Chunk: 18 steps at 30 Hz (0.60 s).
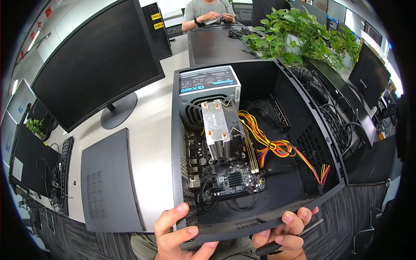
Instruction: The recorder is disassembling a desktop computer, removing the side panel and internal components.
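Note:
An opened black computer case (286, 182) lies on its side in front of me. Inside it are a power supply (210, 80), a silver CPU cooler (215, 121), a small graphics card (232, 180) and bundled coloured cables (272, 146). My left hand (177, 236) grips the near left corner of the case, thumb and fingers on either side of its edge. At the near right edge, my right hand (286, 234) is closed around a screwdriver (268, 248) with a black ribbed handle; its thin shaft sticks out to the right. Those fingertips also touch the case edge.
A removed side panel (110, 182) lies left of the case, with a monitor (102, 60) behind it. Another black case (221, 45) stands beyond, where a person (210, 15) works. Potted plants (299, 34) and tangled black cables (342, 125) are at right.

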Each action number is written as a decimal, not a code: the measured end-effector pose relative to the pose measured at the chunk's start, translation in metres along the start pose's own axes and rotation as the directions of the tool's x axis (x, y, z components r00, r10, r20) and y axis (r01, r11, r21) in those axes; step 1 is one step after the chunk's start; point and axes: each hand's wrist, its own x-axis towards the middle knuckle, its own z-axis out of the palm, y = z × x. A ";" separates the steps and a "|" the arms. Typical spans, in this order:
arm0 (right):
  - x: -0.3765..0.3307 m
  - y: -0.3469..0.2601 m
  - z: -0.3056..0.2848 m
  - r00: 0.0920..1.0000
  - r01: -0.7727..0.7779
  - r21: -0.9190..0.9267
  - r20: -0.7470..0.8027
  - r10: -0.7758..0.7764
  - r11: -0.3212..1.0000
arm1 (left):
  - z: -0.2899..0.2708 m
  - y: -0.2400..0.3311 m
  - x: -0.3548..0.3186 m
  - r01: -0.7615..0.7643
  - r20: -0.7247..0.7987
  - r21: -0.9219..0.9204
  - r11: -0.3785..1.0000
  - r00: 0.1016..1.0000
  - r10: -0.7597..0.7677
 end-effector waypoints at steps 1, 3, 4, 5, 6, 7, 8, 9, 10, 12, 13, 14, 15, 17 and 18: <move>0.000 0.000 0.000 1.000 0.002 -0.005 -0.006 -0.002 1.000 | 0.002 -0.003 0.000 0.020 -0.017 -0.045 0.999 1.000 -0.021; 0.000 0.001 0.004 1.000 0.009 0.005 -0.030 -0.008 1.000 | 0.001 -0.003 -0.001 0.010 -0.006 -0.020 1.000 1.000 -0.010; -0.001 0.001 0.006 0.999 0.017 0.019 -0.052 -0.016 1.000 | 0.001 -0.003 -0.001 0.001 0.002 0.005 1.000 1.000 -0.001; 0.000 0.000 0.004 0.999 0.015 0.018 -0.053 -0.014 1.000 | 0.001 -0.003 -0.001 0.000 0.004 0.005 1.000 1.000 0.000; 0.000 -0.001 0.001 1.000 0.007 0.008 -0.016 -0.007 1.000 | 0.002 -0.003 -0.001 0.005 -0.006 0.011 1.000 1.000 -0.005; 0.000 -0.001 -0.002 1.000 0.000 -0.003 0.020 0.000 1.000 | 0.002 -0.002 -0.002 0.010 -0.016 0.017 1.000 1.000 -0.009; -0.001 -0.002 -0.002 1.000 -0.001 -0.004 0.019 0.001 1.000 | 0.003 -0.002 -0.002 0.009 -0.014 0.017 1.000 1.000 -0.008; -0.002 -0.003 -0.002 1.000 -0.010 -0.013 0.007 0.010 1.000 | 0.003 -0.003 -0.002 0.013 -0.016 -0.015 1.000 1.000 -0.014; -0.004 -0.003 -0.001 1.000 -0.020 -0.022 -0.005 0.020 1.000 | 0.004 -0.003 -0.002 0.019 -0.017 -0.046 0.999 1.000 -0.019; -0.001 0.003 0.014 0.996 0.019 0.009 -0.093 -0.018 1.000 | 0.006 -0.003 -0.003 0.026 -0.022 -0.057 0.998 0.999 -0.027; 0.000 0.005 0.019 0.982 0.062 0.038 -0.180 -0.054 0.997 | 0.006 -0.003 -0.003 0.033 -0.029 -0.068 0.997 0.999 -0.035; -0.001 0.005 0.019 0.982 0.061 0.037 -0.180 -0.054 0.997 | 0.006 -0.003 -0.004 0.033 -0.028 -0.068 0.997 0.999 -0.035; -0.003 0.005 0.018 0.983 0.058 0.031 -0.177 -0.052 0.998 | 0.006 -0.003 -0.004 0.034 -0.031 -0.056 0.998 0.999 -0.036; -0.004 0.005 0.016 0.983 0.054 0.023 -0.175 -0.050 0.998 | 0.005 -0.003 -0.004 0.034 -0.033 -0.043 0.998 0.999 -0.035; -0.003 0.005 0.014 0.987 0.055 0.022 -0.153 -0.051 0.998 | 0.005 -0.003 -0.004 0.029 -0.036 -0.036 0.999 0.999 -0.031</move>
